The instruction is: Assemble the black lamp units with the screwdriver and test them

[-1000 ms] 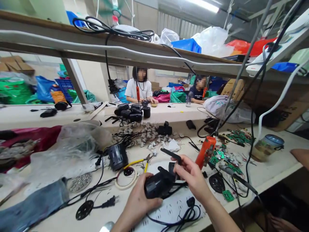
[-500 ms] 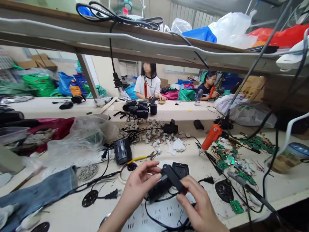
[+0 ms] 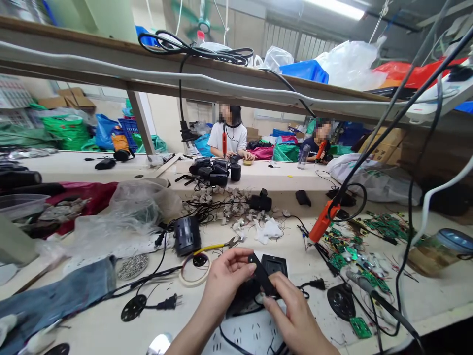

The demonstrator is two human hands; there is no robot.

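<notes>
A long, narrow black plastic piece [image 3: 263, 277] with a rounded end slants between my two hands above the bench. My left hand [image 3: 228, 278] pinches its upper end between thumb and fingers. Around its lower end the fingers of my right hand [image 3: 293, 306] are closed. Beneath the hands lies a black housing [image 3: 240, 301], partly covered by them, with a black cord near it. Just behind is a square black part [image 3: 275, 265] with a recessed middle. A white slotted plate [image 3: 236, 340] lies under these things.
An orange electric screwdriver [image 3: 323, 222] hangs at the right, near green circuit boards [image 3: 360, 327] and a soldering iron [image 3: 369, 286]. Yellow-handled pliers [image 3: 210, 246], a tape roll [image 3: 185, 281] and a black plug [image 3: 168, 302] lie left. Two people [image 3: 229, 135] sit across the bench.
My left hand has closed from a loose, open-fingered pose onto the upper end of the black piece. My right hand keeps its hold. The camera view has tilted slightly upward.
</notes>
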